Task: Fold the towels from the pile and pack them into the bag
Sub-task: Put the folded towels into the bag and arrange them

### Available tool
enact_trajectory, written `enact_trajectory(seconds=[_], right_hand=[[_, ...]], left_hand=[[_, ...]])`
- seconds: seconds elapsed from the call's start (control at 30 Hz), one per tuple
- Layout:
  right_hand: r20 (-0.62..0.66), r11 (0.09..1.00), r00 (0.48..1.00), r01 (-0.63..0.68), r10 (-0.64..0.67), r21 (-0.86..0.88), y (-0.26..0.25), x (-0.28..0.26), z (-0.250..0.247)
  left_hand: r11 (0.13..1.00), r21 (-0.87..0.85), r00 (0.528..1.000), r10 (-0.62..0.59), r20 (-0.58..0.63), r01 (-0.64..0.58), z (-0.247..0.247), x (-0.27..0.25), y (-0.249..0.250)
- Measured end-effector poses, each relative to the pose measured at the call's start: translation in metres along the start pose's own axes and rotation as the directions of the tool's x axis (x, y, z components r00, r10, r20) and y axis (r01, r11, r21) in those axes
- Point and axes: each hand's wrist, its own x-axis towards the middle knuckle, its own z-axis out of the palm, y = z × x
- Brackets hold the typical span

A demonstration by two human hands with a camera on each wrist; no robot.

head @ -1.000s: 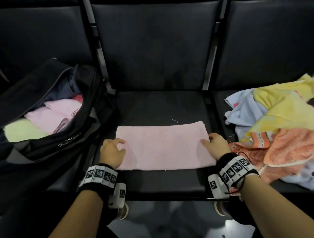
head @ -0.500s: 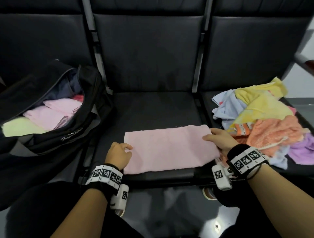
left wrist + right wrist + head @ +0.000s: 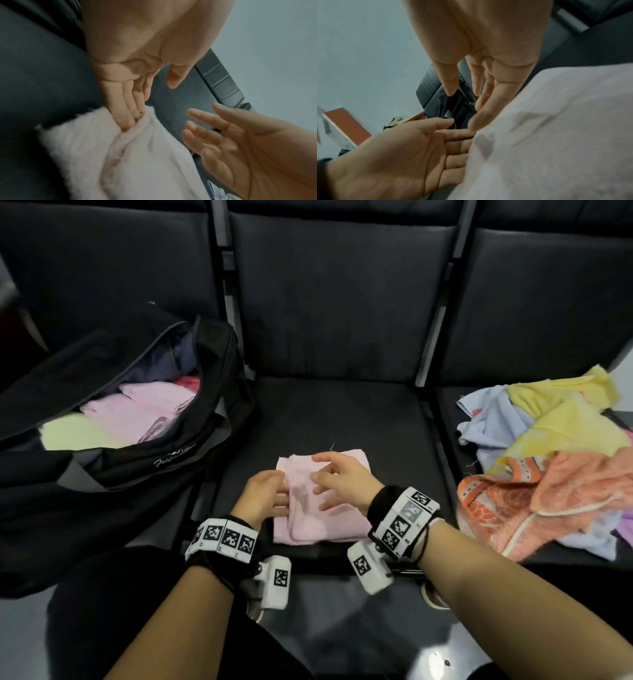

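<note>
A pink towel (image 3: 322, 508) lies folded into a small square on the middle seat. My left hand (image 3: 274, 494) is at its left edge, fingers straight, with the tips tucked into the fold (image 3: 126, 119). Just above the towel (image 3: 137, 162) hovers my right hand (image 3: 325, 474), fingers spread and holding nothing. The right wrist view shows the towel (image 3: 556, 135) beside both open palms. An open black bag (image 3: 102, 474) on the left seat holds folded pink and pale-green towels. The towel pile (image 3: 548, 467) lies on the right seat.
The three black seats have upright backrests (image 3: 335, 302) behind them. Metal frame bars (image 3: 431, 419) run between the seats. The front edge of the middle seat (image 3: 325, 556) is close to my wrists, and my dark-clothed knee is below on the left.
The long flat pink towel has been folded over into a small square. My right hand moved left from the towel's right end and let go; the left hand stayed at the left edge.
</note>
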Motion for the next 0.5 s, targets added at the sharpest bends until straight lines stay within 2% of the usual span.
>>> enact_trajectory(seconds=[0.1, 0.2, 0.27, 0.33, 0.5], right_hand=[[-0.027, 0.999, 1.000, -0.013, 0.012, -0.042, 0.016, -0.002, -0.009], [-0.057, 0.995, 0.997, 0.042, -0.047, -0.091, 0.032, -0.009, -0.026], [-0.080, 0.988, 0.993, 0.076, -0.088, -0.136, 0.038, -0.013, -0.034], [-0.099, 0.983, 0.988, 0.100, -0.116, -0.157, 0.039, -0.016, -0.039], [-0.093, 0.942, 0.969, 0.195, -0.228, -0.272, 0.041, -0.023, -0.045]], left_hand=[[0.998, 0.069, 1.000, -0.006, -0.024, 0.008, 0.002, 0.003, -0.007], [0.962, 0.238, 0.990, 0.140, -0.015, -0.133, 0.009, 0.006, -0.012], [0.873, 0.430, 0.968, 0.250, 0.014, -0.231, 0.015, 0.006, -0.015], [0.793, 0.534, 0.943, 0.331, 0.027, -0.293, 0.019, 0.005, -0.017], [0.832, 0.423, 0.906, 0.419, -0.056, -0.359, 0.009, 0.005, -0.004]])
